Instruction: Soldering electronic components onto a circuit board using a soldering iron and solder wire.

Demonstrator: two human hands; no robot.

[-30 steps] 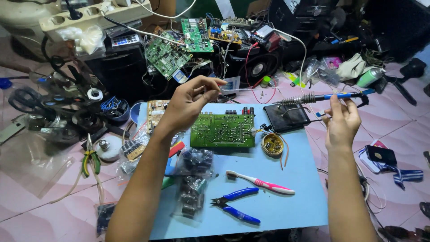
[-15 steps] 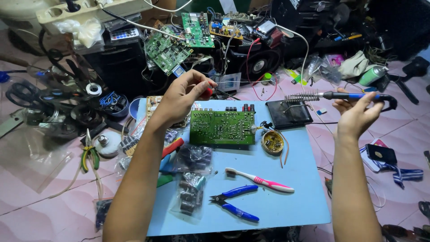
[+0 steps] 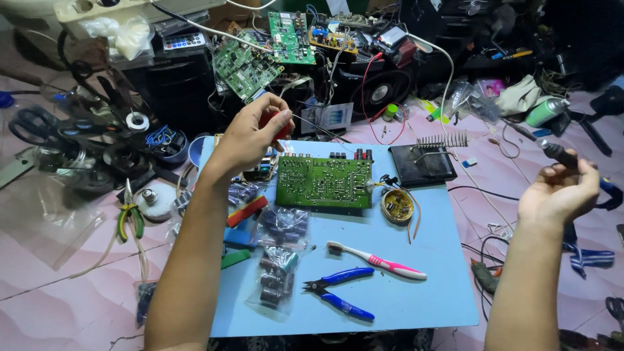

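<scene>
Left hand [image 3: 250,133] pinching solder wire [image 3: 318,128] above green circuit board [image 3: 324,181] on blue desk [image 3: 416,305]; right hand [image 3: 560,194] clasping soldering iron [image 3: 559,153] off desk's right edge. Nearby: toothbrush [image 3: 377,260], blue cutters [image 3: 339,294], component bags [image 3: 278,260].

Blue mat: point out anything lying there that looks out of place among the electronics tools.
The pink and white toothbrush lies on the blue mat, between the green circuit board and the blue-handled cutters. It is a bathroom item among electronics tools; nothing looks spilled.
</scene>
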